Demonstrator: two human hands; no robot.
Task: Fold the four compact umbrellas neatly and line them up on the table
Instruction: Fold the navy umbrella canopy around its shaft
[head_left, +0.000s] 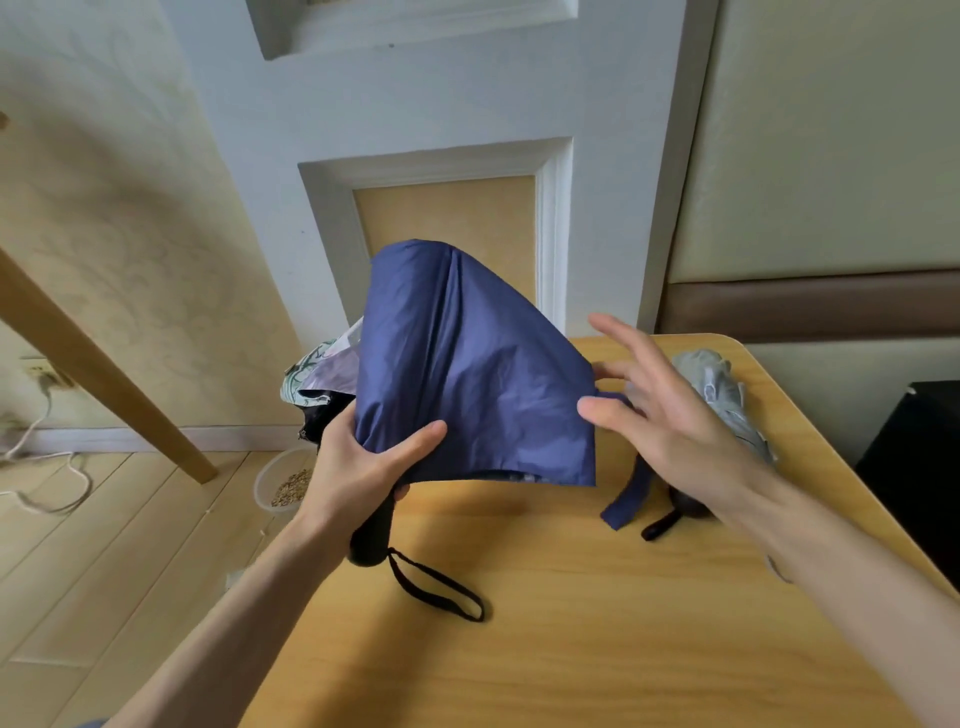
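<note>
above the wooden table (571, 649) the blue umbrella (467, 364) is held off the surface, its canopy loose and unrolled, tip toward 12 o'clock. at its 7 o'clock the left hand (363, 467) curls fingers and thumb round the gathered fabric just above the black handle (371, 535), whose wrist loop (441, 578) trails onto the table toward 5 o'clock. at 3 o'clock the right hand (670, 415) is spread, fingers straight and holding nothing, thumb at the canopy's edge; whether it touches i cannot tell. the blue closure strap (631, 493) hangs beneath that hand. a folded grey umbrella (727, 384) lies on the table further toward 3 o'clock, partly behind the right hand. a patterned umbrella (311, 374) peeks out at 9 o'clock behind the blue one.
</note>
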